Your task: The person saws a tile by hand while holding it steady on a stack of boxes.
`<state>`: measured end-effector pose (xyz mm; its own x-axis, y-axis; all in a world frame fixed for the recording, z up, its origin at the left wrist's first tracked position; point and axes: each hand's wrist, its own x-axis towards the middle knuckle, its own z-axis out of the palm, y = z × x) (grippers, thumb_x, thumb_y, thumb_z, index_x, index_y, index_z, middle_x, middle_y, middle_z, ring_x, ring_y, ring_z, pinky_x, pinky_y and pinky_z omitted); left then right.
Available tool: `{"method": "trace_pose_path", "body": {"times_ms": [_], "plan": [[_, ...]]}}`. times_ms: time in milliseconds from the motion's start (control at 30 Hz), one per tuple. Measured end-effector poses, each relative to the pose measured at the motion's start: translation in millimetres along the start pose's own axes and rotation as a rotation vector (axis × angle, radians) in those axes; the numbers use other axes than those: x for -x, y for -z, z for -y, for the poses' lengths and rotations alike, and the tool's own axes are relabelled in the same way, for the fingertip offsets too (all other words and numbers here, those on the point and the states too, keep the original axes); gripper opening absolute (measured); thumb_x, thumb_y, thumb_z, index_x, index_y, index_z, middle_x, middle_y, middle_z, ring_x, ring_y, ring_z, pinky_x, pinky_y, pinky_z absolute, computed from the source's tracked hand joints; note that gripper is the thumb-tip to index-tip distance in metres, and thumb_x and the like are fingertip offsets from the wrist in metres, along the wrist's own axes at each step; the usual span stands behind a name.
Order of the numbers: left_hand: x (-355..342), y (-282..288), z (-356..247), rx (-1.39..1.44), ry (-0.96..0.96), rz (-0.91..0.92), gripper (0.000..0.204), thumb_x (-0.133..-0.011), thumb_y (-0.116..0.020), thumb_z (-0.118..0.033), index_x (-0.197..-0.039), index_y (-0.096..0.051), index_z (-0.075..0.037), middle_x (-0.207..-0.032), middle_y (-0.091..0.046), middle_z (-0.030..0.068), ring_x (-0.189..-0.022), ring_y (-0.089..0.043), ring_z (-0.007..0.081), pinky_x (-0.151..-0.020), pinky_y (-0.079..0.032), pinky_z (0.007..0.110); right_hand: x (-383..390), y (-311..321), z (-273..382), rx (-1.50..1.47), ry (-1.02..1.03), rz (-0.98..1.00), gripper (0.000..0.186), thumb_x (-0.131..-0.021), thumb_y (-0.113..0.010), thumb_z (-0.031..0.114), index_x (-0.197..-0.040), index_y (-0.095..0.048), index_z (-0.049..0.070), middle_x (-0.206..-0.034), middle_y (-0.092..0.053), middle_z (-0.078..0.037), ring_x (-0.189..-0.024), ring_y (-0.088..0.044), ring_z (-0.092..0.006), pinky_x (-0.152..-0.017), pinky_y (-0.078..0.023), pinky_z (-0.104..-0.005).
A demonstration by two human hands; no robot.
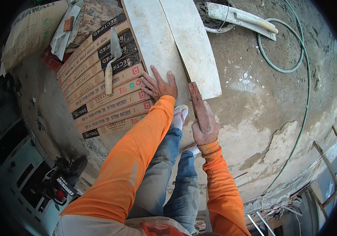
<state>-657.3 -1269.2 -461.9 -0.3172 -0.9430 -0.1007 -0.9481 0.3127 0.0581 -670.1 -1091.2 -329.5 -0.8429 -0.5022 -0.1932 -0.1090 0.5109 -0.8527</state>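
My left hand (160,83) lies palm down, fingers spread, on the near end of a long pale board (152,35). A second pale board (198,47) lies alongside it, with a narrow dark gap between them. At the near end of this gap, my right hand (207,128) is closed round a narrow reddish-brown strip (195,98) that looks like wood. The strip's far end meets the boards' edges. To the left, a pointed trowel (108,80) with a worn wooden handle rests on stacked flat cardboard boxes (109,100); neither hand touches it.
A filled sack (33,33) stands at the far left. A green hose (307,90) loops over the rough concrete floor (247,118) at right, near a pale plank (239,17). A motorcycle (60,181) is at lower left; wooden poles (325,161) stand at lower right.
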Motion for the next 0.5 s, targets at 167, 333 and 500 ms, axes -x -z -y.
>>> {"method": "trace_pose_path", "body": {"times_ms": [167, 333, 500], "plan": [[-14.0, -18.2, -18.3, 0.036, 0.428, -0.239, 0.073, -0.090, -0.049, -0.055, -0.146, -0.037, -0.010, -0.153, -0.031, 0.0160, -0.146, -0.018, 0.0362, -0.112, -0.017, 0.063, -6.8, -1.1, 7.2, -0.213, -0.007, -0.032, 0.059, -0.075, -0.058, -0.004, -0.133, -0.057, 0.005, -0.132, -0.059, -0.018, -0.111, -0.065, -0.0313, -0.089, -0.052, -0.0345], [-27.0, -34.8, -15.5, 0.149, 0.354, -0.467, 0.061, -0.083, -0.061, -0.049, -0.119, -0.051, 0.000, -0.133, -0.045, 0.0186, -0.139, -0.028, 0.0414, -0.106, -0.023, 0.065, 3.2, -3.2, -14.0, -0.254, 0.051, -0.021, 0.059, -0.076, -0.057, -0.005, -0.134, -0.055, 0.002, -0.132, -0.059, -0.018, -0.110, -0.066, -0.0295, -0.089, -0.052, -0.0318], [-23.7, -37.6, -13.2, 0.255, 0.381, -0.455, 0.067, -0.085, -0.061, -0.049, -0.124, -0.047, 0.005, -0.138, -0.044, 0.0227, -0.142, -0.024, 0.0447, -0.109, -0.022, 0.064, 15.6, -5.5, -13.8, -0.268, 0.037, 0.001, 0.065, -0.073, -0.057, -0.004, -0.138, -0.051, 0.002, -0.130, -0.060, -0.019, -0.106, -0.067, -0.0315, -0.087, -0.052, -0.0329]]}}
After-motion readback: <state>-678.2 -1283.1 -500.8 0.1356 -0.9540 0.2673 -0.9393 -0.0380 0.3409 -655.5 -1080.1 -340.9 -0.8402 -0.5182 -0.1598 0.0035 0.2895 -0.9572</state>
